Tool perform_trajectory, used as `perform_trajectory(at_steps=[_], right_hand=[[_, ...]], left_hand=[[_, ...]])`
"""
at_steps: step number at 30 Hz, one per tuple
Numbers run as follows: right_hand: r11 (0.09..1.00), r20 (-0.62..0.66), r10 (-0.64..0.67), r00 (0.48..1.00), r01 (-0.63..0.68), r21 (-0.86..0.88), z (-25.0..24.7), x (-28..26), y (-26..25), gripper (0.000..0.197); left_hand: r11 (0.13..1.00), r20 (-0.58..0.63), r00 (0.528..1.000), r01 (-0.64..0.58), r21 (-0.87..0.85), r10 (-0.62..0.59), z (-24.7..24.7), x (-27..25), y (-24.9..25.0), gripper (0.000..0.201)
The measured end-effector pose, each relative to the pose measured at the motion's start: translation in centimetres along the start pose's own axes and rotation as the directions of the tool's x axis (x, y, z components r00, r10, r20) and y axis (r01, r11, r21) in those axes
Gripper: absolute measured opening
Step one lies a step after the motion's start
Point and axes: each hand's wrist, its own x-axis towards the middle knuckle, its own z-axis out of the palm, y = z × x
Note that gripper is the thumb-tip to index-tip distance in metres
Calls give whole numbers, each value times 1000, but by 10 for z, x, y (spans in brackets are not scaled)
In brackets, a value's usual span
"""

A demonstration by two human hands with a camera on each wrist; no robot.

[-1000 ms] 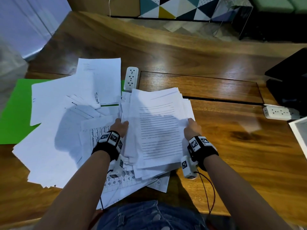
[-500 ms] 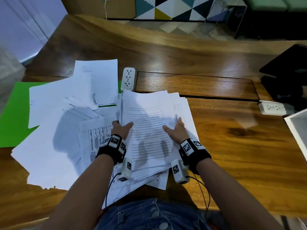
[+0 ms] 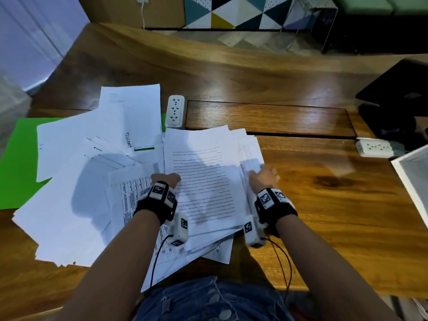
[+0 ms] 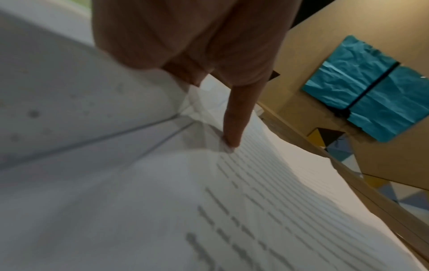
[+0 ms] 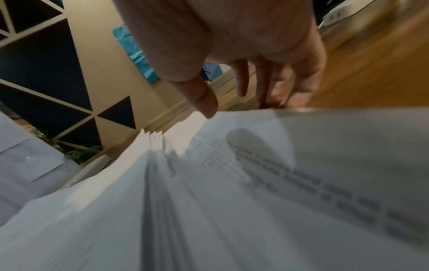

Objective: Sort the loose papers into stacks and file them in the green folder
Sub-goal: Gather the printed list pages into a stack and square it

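A stack of printed papers (image 3: 203, 181) lies in front of me on the wooden table (image 3: 335, 216). My left hand (image 3: 168, 179) holds its left edge, thumb (image 4: 232, 121) pressed on the top sheet. My right hand (image 3: 265, 174) grips the right edge of several sheets, with the thumb (image 5: 204, 102) on top and the fingers (image 5: 267, 86) curled behind them. More loose papers (image 3: 69, 186) lie spread to the left, some printed with tables. They partly cover the green folder (image 3: 16, 163), which lies open flat at the far left.
A white power strip (image 3: 175, 111) sits just beyond the stack, and a second one (image 3: 375, 148) lies at the right. A black device (image 3: 393, 105) and a white-edged tray (image 3: 412, 177) occupy the right side. The table's near edge is by my lap.
My right hand has left the top of the stack and moved to its right edge, taking hold of several sheets. The left hand stays at the left edge.
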Motion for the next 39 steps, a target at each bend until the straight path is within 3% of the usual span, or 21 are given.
perform_trajectory(at_steps=[2,5,10,12,14,17,21,23,27,29,32,35,37,39], right_hand=[[985,-67,150,986,-155,-78,-20,11,5,56],[974,24,226,974,-226,5,-30,21,6,65],[982,181,151,972,-168,83,-20,26,3,74],[986,196,124,973,-142,82,-17,26,0,61],[994,197,81,977,-94,59,-15,25,-4,36],[997,245,59,968,-70,37,-14,26,-9,17],[996,291,4,957,-29,82,-17,29,-6,28],[993,225,-25,974,-3,121,-29,30,-3,29],[995,-81,-60,995,66,77,-72,33,3,30],[993,-263,-73,962,94,70,-98,32,3,30],[971,-514,-24,857,142,191,-132,28,-6,32],[890,-565,-82,821,315,329,-154,34,-20,30],[821,-520,-90,849,360,444,-161,36,-29,27],[793,-413,-85,907,312,523,-160,34,-37,17]], left_hand=[[1000,21,1000,-15,-18,16,-8,2,-6,51],[997,79,997,6,-73,0,-13,8,-13,54],[976,94,995,0,-217,20,-10,11,-21,39],[964,104,994,-2,-268,31,-9,15,-25,38],[946,121,992,-5,-323,47,-9,20,-29,40],[961,128,990,-19,-277,56,-8,23,-29,41],[981,98,991,-68,-180,87,-11,15,-23,39],[988,78,990,-105,-109,114,-11,15,-23,40],[987,82,989,-115,-112,124,-12,14,-23,43],[988,77,991,-102,-120,112,-12,13,-21,48],[986,22,996,-80,-148,84,-10,10,-20,58],[978,-16,998,-70,-194,68,-7,9,-20,66],[982,-43,998,-50,-181,43,-9,8,-19,60],[989,-77,997,-38,-145,27,-14,10,-19,46]])
